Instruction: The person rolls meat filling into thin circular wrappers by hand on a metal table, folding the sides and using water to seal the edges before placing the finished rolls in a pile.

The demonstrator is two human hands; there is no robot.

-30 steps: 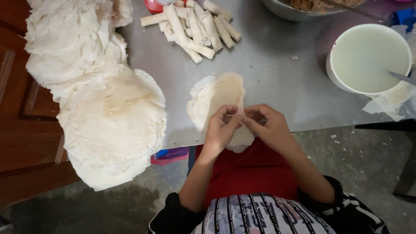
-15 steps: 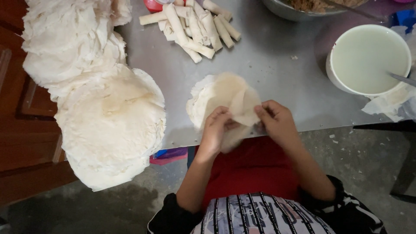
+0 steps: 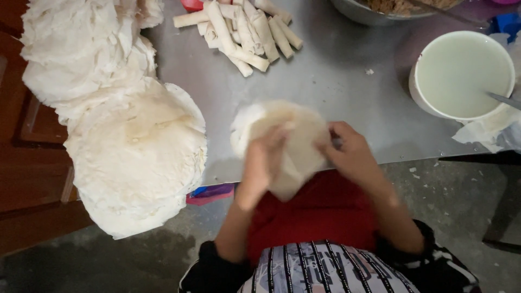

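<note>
Since half a second ago, lifted further off the grey metal table (image 3: pixel 336 81): one thin round pale wrapper sheet (image 3: pixel 296 144), now spread wide between both hands at the table's near edge, its lower part hanging past that edge over the red lap. Peeling apparently done, sheet free of the one below. Left hand (image 3: pixel 263 163) closed on the sheet's left margin, fingers blurred; right hand (image 3: pixel 350 154) pinching the right margin. Under the sheet, a white remnant of wrappers, number impossible to tell. At the table's left edge, two overlapping heaps of round white wrappers (image 3: pixel 135 157). At the far edge, roughly ten finished pale rolls (image 3: pixel 244 32). Toward the right edge, one white bowl of cloudy liquid (image 3: pixel 461 73); one metal basin (image 3: pixel 380 11) beyond.
</note>
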